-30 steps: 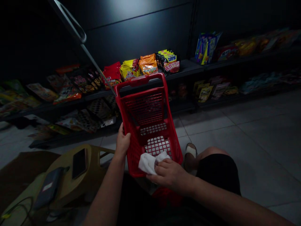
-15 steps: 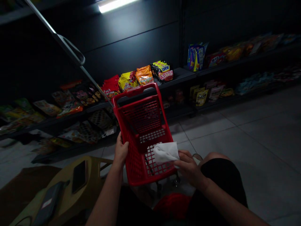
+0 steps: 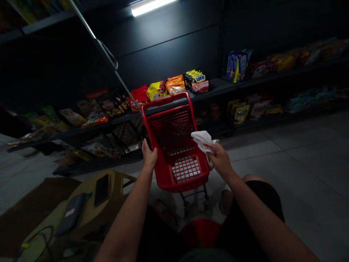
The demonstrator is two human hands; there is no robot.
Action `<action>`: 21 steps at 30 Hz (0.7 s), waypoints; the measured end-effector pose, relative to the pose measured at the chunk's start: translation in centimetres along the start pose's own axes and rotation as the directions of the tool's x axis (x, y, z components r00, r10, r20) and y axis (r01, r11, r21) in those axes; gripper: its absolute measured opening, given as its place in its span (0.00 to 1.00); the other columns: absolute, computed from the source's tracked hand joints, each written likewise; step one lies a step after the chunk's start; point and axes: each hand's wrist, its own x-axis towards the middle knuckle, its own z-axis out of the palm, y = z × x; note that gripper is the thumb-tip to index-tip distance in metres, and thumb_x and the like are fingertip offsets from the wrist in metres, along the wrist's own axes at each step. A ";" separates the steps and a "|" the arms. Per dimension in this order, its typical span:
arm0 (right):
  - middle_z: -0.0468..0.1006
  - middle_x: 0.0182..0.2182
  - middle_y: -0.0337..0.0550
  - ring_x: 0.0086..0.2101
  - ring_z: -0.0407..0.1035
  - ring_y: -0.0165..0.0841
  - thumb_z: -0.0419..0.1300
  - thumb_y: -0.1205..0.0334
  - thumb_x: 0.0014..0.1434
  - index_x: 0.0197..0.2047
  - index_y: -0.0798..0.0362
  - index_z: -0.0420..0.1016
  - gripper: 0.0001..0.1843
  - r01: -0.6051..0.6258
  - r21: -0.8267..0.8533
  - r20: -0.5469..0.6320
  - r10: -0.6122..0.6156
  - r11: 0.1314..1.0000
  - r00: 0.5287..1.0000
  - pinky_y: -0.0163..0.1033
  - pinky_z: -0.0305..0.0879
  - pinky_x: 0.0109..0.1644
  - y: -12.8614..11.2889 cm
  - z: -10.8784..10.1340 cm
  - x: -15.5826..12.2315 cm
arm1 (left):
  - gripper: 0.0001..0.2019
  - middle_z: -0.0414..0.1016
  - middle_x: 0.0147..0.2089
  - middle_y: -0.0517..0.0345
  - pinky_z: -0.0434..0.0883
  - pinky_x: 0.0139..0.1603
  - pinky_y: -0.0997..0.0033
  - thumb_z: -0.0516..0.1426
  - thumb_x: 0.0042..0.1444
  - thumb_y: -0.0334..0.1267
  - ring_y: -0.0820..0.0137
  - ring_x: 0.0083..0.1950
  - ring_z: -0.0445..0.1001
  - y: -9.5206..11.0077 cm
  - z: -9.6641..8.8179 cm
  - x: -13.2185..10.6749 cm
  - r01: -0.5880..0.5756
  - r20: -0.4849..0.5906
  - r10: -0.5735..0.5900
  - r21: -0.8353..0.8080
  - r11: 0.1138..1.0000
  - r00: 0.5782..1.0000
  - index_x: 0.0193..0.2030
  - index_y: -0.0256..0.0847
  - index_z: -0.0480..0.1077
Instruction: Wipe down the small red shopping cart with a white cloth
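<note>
A small red shopping cart [image 3: 163, 174] with a grid basket and dark wheeled legs stands in front of my knees. My left hand [image 3: 149, 154] grips the left side of its basket, thumb on the rim and the other fingers outside. In my right hand [image 3: 219, 156] is a crumpled white cloth [image 3: 203, 138], held at the right edge of the basket near its upper side. A thin metal pole [image 3: 124, 83] with a loop rises from the cart's left handle corner towards the upper left.
Dark shelves [image 3: 218, 85] with several snack packets [image 3: 176, 85] run behind the cart. At my left, a yellowish stool [image 3: 89, 182] carries a phone [image 3: 102, 189], a black power-bank-like box [image 3: 71, 213] and a cable [image 3: 40, 233]. Grey tiled floor [image 3: 300, 174] lies to the right.
My right hand has lifted the white cloth from over the basket floor to the cart's right rim, farther from me. The cloth is more bunched. My left hand still grips the cart's left side.
</note>
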 end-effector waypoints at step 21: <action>0.76 0.55 0.46 0.57 0.66 0.41 0.53 0.66 0.58 0.54 0.48 0.75 0.21 0.065 -0.026 -0.115 -0.068 0.998 0.991 0.53 0.59 0.63 3.5 0.6 -4.9 | 0.19 0.78 0.56 0.62 0.36 0.72 0.39 0.47 0.68 0.47 0.58 0.70 0.58 5.0 -3.8 -8.1 -0.472 0.427 0.332 0.280 0.836 0.841 0.41 0.51 0.80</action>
